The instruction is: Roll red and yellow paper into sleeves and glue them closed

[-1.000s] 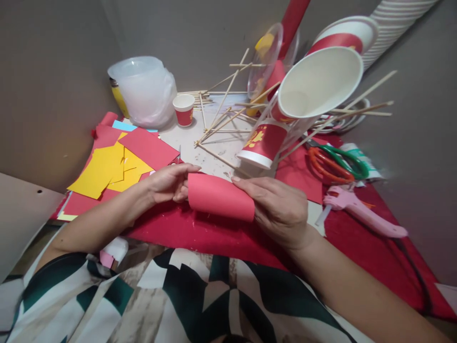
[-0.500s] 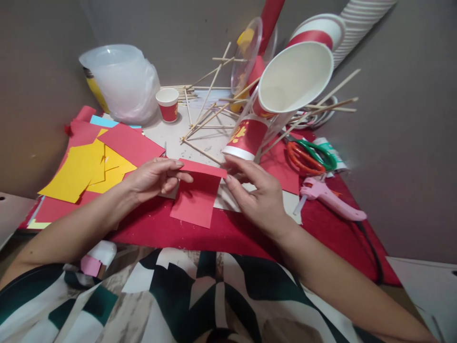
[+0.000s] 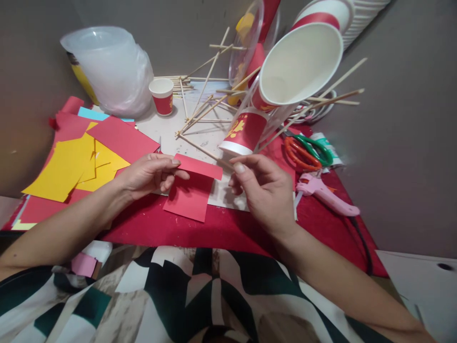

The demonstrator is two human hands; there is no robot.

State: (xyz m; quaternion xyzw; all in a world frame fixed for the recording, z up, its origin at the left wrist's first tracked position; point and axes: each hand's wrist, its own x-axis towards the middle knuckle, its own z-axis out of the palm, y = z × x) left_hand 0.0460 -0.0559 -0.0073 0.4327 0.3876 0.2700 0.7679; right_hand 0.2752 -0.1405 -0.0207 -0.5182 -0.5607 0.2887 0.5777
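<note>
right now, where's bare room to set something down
The red cloth is bare between the red paper and patterned clothing, and between the right forearm and pink glue gun. Bare pale board shows between the small cup and stick frame. Left is crowded with yellow sheets; right, with scissors and large cups.

Plain matte grey walls (image 3: 171, 28) rising behind and beside a table draped in deep red cloth (image 3: 232, 234), a flat white panel with a dark oval hole (image 3: 414, 281) at lower right, soft, rather dim light
</note>
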